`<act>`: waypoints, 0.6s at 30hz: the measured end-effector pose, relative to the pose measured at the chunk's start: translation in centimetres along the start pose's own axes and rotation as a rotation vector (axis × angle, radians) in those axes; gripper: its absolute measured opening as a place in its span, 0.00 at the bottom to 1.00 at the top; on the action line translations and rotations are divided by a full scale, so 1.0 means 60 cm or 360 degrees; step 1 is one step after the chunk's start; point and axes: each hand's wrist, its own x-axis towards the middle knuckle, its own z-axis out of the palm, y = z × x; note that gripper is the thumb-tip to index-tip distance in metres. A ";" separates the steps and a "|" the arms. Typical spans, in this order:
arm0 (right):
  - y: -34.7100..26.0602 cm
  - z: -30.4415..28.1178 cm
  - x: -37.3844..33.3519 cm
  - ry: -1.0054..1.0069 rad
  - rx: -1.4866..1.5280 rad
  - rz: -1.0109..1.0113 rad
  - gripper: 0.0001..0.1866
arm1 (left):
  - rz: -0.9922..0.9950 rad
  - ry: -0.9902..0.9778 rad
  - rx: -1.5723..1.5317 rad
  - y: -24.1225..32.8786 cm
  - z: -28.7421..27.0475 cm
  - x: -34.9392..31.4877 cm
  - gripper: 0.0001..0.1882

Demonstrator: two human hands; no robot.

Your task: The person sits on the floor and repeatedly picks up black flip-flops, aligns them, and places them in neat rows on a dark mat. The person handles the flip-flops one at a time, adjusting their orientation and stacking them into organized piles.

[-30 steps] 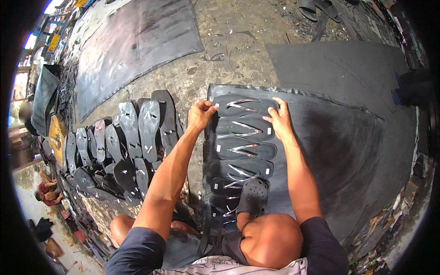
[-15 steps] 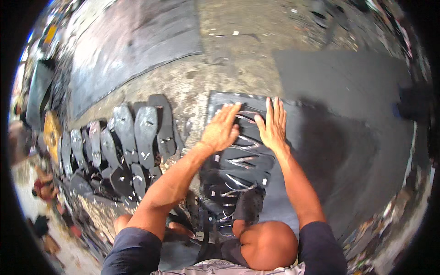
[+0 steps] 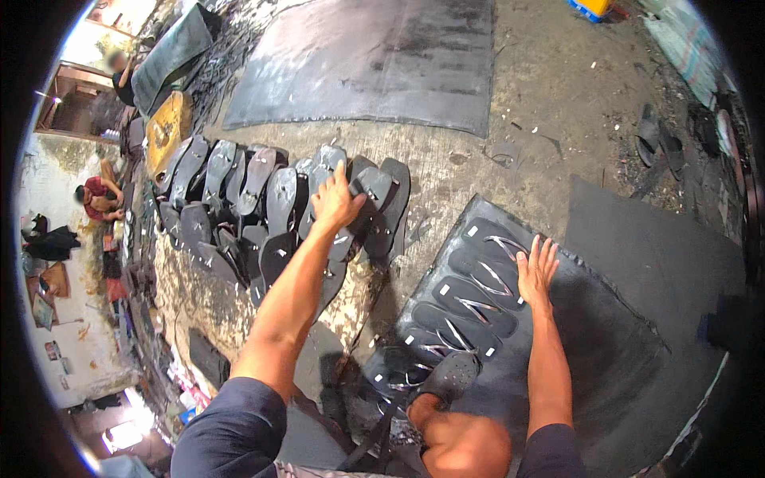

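My left hand (image 3: 336, 203) reaches over a crowded group of dark flip-flop soles. Its fingers are spread over a grey-black sole (image 3: 325, 162); whether they press on it I cannot tell. My right hand (image 3: 539, 272) lies open with fingers extended, beside the toe end of the farthest black flip-flop (image 3: 488, 231) in a row. Shiny thin straps and small white labels mark the several flip-flops of this row. They rest side by side on a black rubber sheet (image 3: 550, 374). My foot in a dark perforated clog (image 3: 453, 374) stands at the near end of the row.
Another large dark sheet (image 3: 366, 68) lies on the concrete floor (image 3: 526, 155) farther off. A yellow block (image 3: 169, 131) sits beyond the soles at left. Loose dark sandals (image 3: 660, 143) lie at far right. A person in red (image 3: 102, 193) is at the left edge.
My left hand has left the row of flip-flops and moved left to the group of soles. My right hand stays by the row's far end. The view has turned left.
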 end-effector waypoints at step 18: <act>-0.305 -0.280 -0.518 -0.0123 0.1609 -0.0389 0.24 | 0.0978 -0.1945 -0.2635 0.052 -0.177 -0.436 0.32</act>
